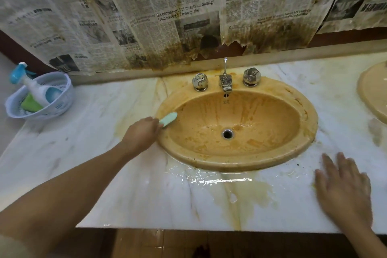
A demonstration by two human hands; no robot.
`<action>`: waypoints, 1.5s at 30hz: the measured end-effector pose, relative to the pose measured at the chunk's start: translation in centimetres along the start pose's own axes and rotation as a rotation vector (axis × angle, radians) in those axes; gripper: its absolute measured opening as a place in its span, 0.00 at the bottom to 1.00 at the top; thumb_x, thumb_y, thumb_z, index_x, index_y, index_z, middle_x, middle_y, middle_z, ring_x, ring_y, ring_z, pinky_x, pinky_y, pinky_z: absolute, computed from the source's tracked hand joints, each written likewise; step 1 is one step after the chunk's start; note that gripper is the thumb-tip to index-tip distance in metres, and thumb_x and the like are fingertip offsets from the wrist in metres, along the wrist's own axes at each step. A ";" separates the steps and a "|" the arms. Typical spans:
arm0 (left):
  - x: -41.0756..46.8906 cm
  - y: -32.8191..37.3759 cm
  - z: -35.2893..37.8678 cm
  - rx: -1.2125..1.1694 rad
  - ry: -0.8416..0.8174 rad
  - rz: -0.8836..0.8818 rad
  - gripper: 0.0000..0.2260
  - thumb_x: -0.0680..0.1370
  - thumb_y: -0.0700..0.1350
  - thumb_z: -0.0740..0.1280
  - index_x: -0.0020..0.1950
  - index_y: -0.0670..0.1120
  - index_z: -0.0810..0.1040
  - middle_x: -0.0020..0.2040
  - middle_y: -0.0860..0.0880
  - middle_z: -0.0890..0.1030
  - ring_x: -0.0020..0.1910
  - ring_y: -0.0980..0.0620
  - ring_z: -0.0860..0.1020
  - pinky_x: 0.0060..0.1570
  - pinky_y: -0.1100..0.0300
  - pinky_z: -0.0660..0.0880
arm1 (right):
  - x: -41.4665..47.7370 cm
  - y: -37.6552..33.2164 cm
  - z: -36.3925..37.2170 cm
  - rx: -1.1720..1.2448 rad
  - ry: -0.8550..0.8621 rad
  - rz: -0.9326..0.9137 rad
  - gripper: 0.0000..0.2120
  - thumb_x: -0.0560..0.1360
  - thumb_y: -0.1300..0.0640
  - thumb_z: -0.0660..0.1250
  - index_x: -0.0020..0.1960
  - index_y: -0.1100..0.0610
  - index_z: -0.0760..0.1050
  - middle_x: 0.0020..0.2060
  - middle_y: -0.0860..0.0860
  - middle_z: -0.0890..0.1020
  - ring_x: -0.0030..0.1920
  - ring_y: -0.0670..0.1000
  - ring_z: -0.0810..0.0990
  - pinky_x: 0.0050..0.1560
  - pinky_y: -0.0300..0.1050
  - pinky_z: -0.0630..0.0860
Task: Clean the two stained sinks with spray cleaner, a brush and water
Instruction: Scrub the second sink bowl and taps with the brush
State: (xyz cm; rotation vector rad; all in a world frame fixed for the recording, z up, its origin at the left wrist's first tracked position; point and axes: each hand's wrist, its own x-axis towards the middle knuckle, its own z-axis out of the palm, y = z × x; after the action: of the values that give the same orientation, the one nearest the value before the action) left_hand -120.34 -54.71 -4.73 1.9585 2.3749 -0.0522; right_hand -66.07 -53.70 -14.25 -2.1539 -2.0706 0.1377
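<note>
My left hand is curled round the handle of the green brush, and the bristle head lies on the left rim of the near sink, close to where the rim meets the counter. If I press hard on that rounded, wet rim, I think the brush may skid off and flick brown water across the marble. My right hand holds nothing and lies flat with fingers spread near the counter's front edge, right of the sink. The marble looks wet there, so leaning on it could make my palm slide. A puddle sits between the sink and the front edge, and more scrubbing may push it over. The bowl is streaked orange all round the drain. The spray bottle stands in a white basket at the counter's back left corner, well apart from me. The second sink shows only partly at the right edge. Splashes could soak the stained newspaper behind the tap.
</note>
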 end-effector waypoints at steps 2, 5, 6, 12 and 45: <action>-2.8 -1.0 0.1 0.075 0.025 0.087 0.16 0.86 0.55 0.59 0.49 0.44 0.76 0.43 0.45 0.77 0.39 0.38 0.79 0.33 0.52 0.69 | 0.1 -0.1 0.1 -0.008 0.002 0.002 0.34 0.82 0.39 0.43 0.80 0.54 0.64 0.79 0.59 0.63 0.79 0.62 0.59 0.76 0.66 0.57; -1.4 -2.1 -0.3 0.155 0.083 0.099 0.16 0.85 0.54 0.62 0.48 0.43 0.78 0.42 0.44 0.78 0.36 0.37 0.80 0.31 0.50 0.72 | 0.3 -0.1 -0.2 -0.007 -0.009 0.000 0.33 0.81 0.39 0.45 0.79 0.54 0.65 0.79 0.59 0.64 0.79 0.62 0.59 0.75 0.66 0.57; 0.1 -1.9 -0.8 0.155 0.086 0.078 0.16 0.86 0.54 0.61 0.50 0.43 0.78 0.44 0.43 0.78 0.39 0.37 0.80 0.33 0.50 0.72 | 0.3 0.0 -0.2 -0.003 -0.006 -0.007 0.33 0.81 0.39 0.45 0.79 0.54 0.66 0.79 0.59 0.64 0.79 0.62 0.59 0.75 0.66 0.57; 4.6 -1.0 -2.2 0.178 -0.035 0.177 0.19 0.87 0.57 0.54 0.52 0.45 0.77 0.44 0.50 0.72 0.40 0.45 0.75 0.37 0.53 0.68 | 0.5 0.3 0.0 0.017 0.022 -0.009 0.32 0.81 0.40 0.48 0.78 0.54 0.67 0.79 0.57 0.64 0.79 0.60 0.60 0.75 0.65 0.57; -4.2 -0.4 -1.1 -0.030 -0.076 -0.095 0.20 0.85 0.56 0.59 0.35 0.51 0.65 0.32 0.51 0.71 0.33 0.45 0.73 0.31 0.53 0.65 | 0.8 -0.2 -0.3 -0.007 -0.025 0.011 0.34 0.81 0.39 0.42 0.81 0.54 0.60 0.81 0.56 0.59 0.81 0.58 0.55 0.79 0.65 0.52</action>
State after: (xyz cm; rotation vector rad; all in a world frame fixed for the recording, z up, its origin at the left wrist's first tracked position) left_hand -120.01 -58.84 -3.36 1.7969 2.4046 -0.0931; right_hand -66.14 -52.94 -13.86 -2.1789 -2.0764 0.1601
